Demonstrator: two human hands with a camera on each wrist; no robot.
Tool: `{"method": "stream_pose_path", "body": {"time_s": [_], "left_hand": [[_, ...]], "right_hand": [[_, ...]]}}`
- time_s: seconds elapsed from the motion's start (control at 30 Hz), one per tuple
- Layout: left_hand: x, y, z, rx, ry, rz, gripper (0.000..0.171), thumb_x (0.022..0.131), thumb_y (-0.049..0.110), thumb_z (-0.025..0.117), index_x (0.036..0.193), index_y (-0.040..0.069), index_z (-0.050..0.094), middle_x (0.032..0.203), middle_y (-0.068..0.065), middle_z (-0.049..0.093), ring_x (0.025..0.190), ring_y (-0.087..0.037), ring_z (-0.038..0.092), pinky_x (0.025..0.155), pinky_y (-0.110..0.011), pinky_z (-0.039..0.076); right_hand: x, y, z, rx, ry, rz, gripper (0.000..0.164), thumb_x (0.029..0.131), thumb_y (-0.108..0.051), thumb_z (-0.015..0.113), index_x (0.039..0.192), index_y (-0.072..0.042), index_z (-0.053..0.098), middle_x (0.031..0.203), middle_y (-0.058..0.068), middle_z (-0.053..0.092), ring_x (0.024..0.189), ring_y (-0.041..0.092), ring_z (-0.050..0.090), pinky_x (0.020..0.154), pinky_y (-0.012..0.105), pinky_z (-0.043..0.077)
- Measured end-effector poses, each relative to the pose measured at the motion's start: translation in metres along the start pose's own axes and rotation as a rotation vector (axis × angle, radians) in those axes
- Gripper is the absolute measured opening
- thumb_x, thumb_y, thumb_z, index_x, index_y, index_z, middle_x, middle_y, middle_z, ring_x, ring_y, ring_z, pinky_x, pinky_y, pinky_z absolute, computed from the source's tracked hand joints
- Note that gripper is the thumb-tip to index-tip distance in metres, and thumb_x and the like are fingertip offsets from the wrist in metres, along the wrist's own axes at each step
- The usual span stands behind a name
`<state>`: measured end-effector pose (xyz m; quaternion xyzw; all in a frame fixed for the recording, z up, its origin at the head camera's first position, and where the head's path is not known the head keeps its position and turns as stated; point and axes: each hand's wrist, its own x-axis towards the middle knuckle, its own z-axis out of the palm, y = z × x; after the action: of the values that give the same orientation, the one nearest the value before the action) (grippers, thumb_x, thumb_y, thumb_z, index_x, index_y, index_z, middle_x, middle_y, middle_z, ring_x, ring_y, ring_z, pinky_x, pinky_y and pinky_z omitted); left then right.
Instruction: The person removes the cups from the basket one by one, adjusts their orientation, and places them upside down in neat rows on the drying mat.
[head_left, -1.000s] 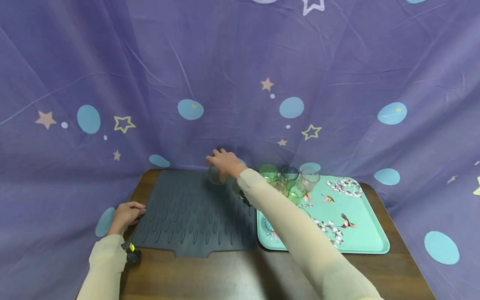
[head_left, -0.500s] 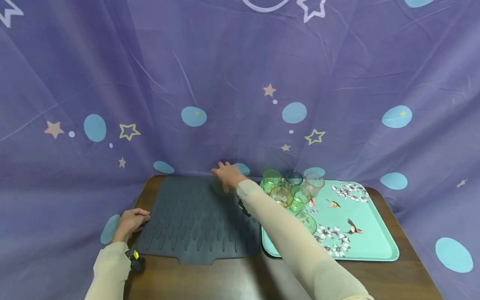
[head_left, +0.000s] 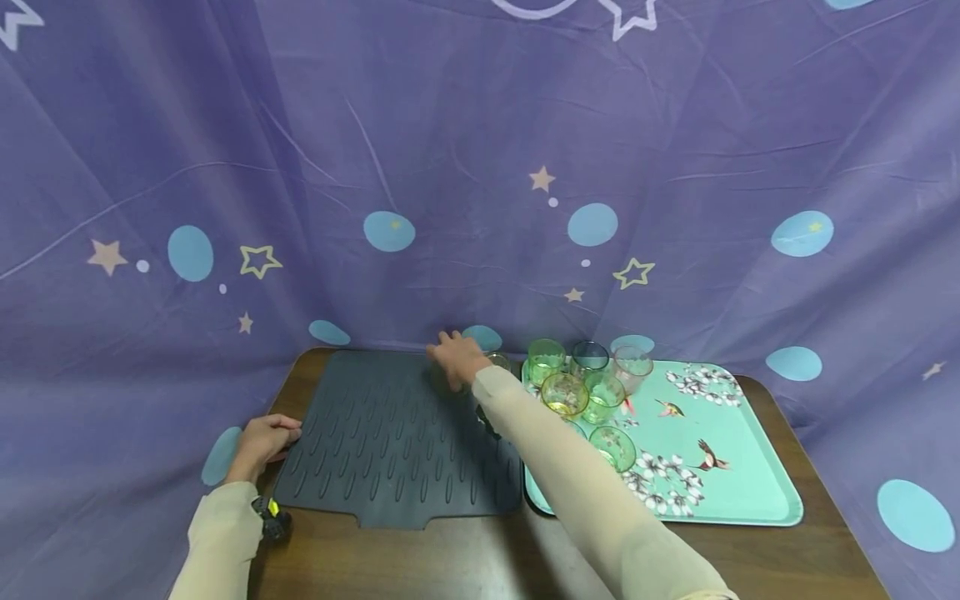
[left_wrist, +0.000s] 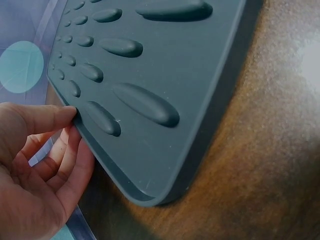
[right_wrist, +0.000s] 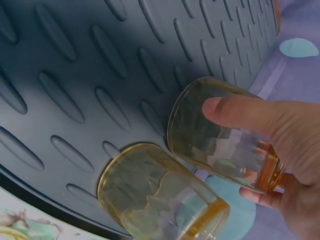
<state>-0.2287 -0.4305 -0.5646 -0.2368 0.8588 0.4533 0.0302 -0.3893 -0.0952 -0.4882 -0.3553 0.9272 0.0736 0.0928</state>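
My left hand (head_left: 262,442) pinches the left edge of a dark grey ribbed drying mat (head_left: 390,421); in the left wrist view, the thumb lies on its raised rim. At the mat's back right, my right hand (head_left: 457,360) holds a clear, amber-tinted drinking glass (right_wrist: 195,127) between thumb and fingers. This glass is upside down, its rim right at the mat and its thick base toward the palm. Close beside it another amber glass (right_wrist: 145,192) stands inverted on the mat. In the head view the hand hides most of the held glass.
Right of the mat lies a mint tray (head_left: 750,467) with flowers and birds. On its left part stand several tinted glasses, among them a green glass (head_left: 546,360), a yellow glass (head_left: 565,395) and a dark glass (head_left: 589,358). A purple curtain (head_left: 450,167) hangs behind the wooden table (head_left: 465,558).
My right hand has come down slightly and a little to the right with the glass, toward the mat. The left hand stays at the mat's edge. The head view has shifted slightly.
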Motion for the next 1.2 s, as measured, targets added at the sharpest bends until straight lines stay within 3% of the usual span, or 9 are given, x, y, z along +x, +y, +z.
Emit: {"method": "stream_pose_path", "body": {"time_s": [0.23,0.47,0.7,0.9,1.2], "left_hand": [[-0.002,0.003,0.000,-0.001,0.004,0.003,0.023,0.090,0.000,0.065,0.111,-0.011,0.068,0.110,-0.027,0.069,0.090,-0.025,0.068,0.072,-0.043,0.062],[-0.006,0.007,0.000,-0.015,-0.001,0.030,0.026,0.090,0.001,0.065,0.111,-0.013,0.067,0.105,-0.023,0.071,0.081,-0.014,0.065,0.069,-0.039,0.061],[-0.005,0.002,-0.001,-0.011,-0.003,0.025,0.027,0.090,0.003,0.066,0.113,-0.012,0.068,0.113,-0.027,0.069,0.084,-0.014,0.065,0.071,-0.039,0.062],[-0.002,0.002,-0.002,-0.002,-0.020,0.023,0.027,0.090,0.003,0.066,0.113,-0.011,0.068,0.113,-0.027,0.069,0.086,-0.016,0.067,0.073,-0.041,0.062],[0.002,0.001,-0.003,-0.011,-0.039,0.020,0.029,0.089,0.002,0.066,0.114,-0.013,0.067,0.101,-0.016,0.073,0.080,-0.010,0.065,0.071,-0.040,0.062]], "right_hand": [[0.004,-0.002,0.005,-0.021,0.003,-0.004,0.068,0.078,-0.016,0.088,0.137,-0.026,0.058,0.135,0.008,0.053,0.115,0.025,0.052,0.081,0.034,0.056],[0.001,-0.002,-0.003,-0.045,0.006,-0.014,0.067,0.081,-0.018,0.086,0.140,-0.026,0.055,0.136,0.007,0.053,0.118,0.026,0.052,0.088,0.036,0.055],[-0.015,0.003,-0.027,-0.011,0.022,-0.025,0.085,0.080,-0.032,0.088,0.152,-0.029,0.042,0.151,0.008,0.044,0.137,0.030,0.044,0.111,0.047,0.045],[-0.047,0.030,-0.056,0.119,0.116,-0.088,0.084,0.081,-0.043,0.085,0.153,-0.028,0.042,0.151,0.008,0.042,0.135,0.030,0.043,0.109,0.052,0.044],[-0.126,0.085,-0.085,0.445,0.295,-0.176,0.079,0.082,-0.039,0.085,0.150,-0.027,0.047,0.149,0.008,0.046,0.132,0.029,0.045,0.107,0.052,0.045]]}}
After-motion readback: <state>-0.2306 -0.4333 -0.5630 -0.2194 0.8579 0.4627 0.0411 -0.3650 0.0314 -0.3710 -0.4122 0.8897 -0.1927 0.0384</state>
